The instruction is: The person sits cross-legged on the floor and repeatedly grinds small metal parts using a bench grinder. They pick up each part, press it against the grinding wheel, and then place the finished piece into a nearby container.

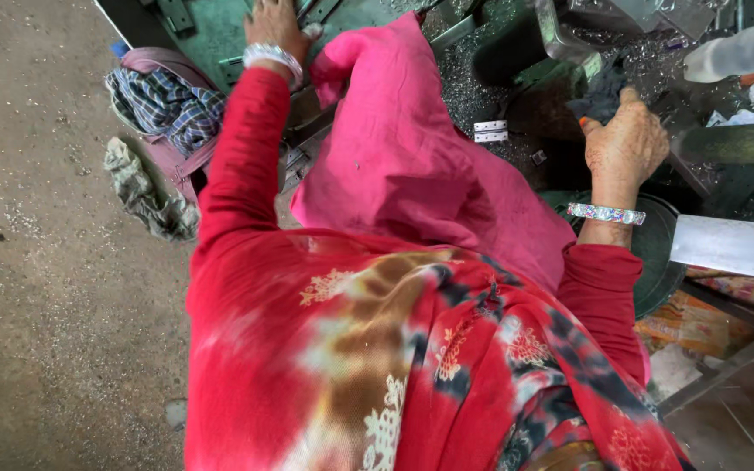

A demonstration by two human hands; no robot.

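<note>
**Q:** Where are the hands placed?

**A:** The left hand (pixel 277 30) is laid on the green machine (pixel 211 35) at the far left, its wrist ringed with bangles. The fingers are cut off by the picture's edge, so how far they are opened, and whether anything is held, cannot be told. The right hand (pixel 626 144) is seen from the back at the far right. Its fingers are curled downward over a dark part of the machine, but a grip on that part cannot be confirmed.

**Q:** Where is the workpiece located?

**A:** A small silvery hinge (pixel 490 131) is seen on the machine bed between the two hands, touched by neither. It is surrounded by metal shavings (pixel 469 83), and a pink cloth (pixel 403 157) is draped just beside it.

**Q:** Which step is judged to be in hand?

**A:** A positioning step is judged: both hands are set at the machine and the hinge is not yet taken up.

**Q:** What is called for by a further move?

**A:** A reach to the hinge must be made clear of the shavings, and the cloth must be kept off the machine parts. A checked bag (pixel 163 105) and a rag (pixel 141 192) lie on the floor at the left, well apart.
</note>
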